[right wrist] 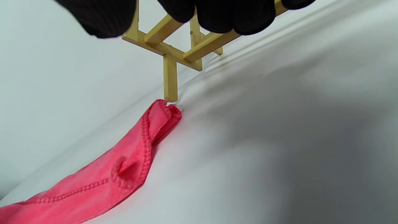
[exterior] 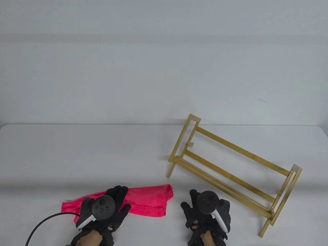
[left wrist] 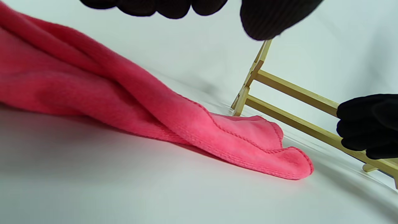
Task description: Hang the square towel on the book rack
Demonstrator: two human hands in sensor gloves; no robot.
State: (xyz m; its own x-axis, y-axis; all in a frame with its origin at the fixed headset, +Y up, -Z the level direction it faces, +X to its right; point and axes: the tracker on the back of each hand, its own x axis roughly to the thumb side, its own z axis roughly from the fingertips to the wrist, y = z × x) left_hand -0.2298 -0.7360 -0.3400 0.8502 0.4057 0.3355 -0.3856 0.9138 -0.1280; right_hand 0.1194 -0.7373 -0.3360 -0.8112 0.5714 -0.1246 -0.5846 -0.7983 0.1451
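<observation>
While the square towel (exterior: 146, 201) lies folded and flat near the front edge of the table (exterior: 77, 153), neither hand has hold of it. The left hand (exterior: 105, 207) hovers over the towel's left half with fingers spread and extended; the left wrist view shows its fingertips (left wrist: 174, 7) above the cloth with table visible between them, so the hand appears open and holding nothing, though whether the palm touches the fabric cannot be told from the table view. The right hand (exterior: 205, 210) sits just right of the towel, fingers loosely spread, empty, between the towel and the book rack (exterior: 230, 166).

The book rack stands on the right side of the table, set at an angle so that its near left leg points toward the towel's right end; in the right wrist view that leg (right wrist: 170, 77) seems to meet the towel's folded corner (right wrist: 164, 113), though in the table view the two are apart. Its upper rail (exterior: 243, 151) runs free along the back, offering a bar for draping.

Judged from this layout, the task is at its start: the hands flank the towel, probably to take it up by its edge or corners. Its soft pile will sag once lifted, so two-handed support suits carrying it over the rail.
</observation>
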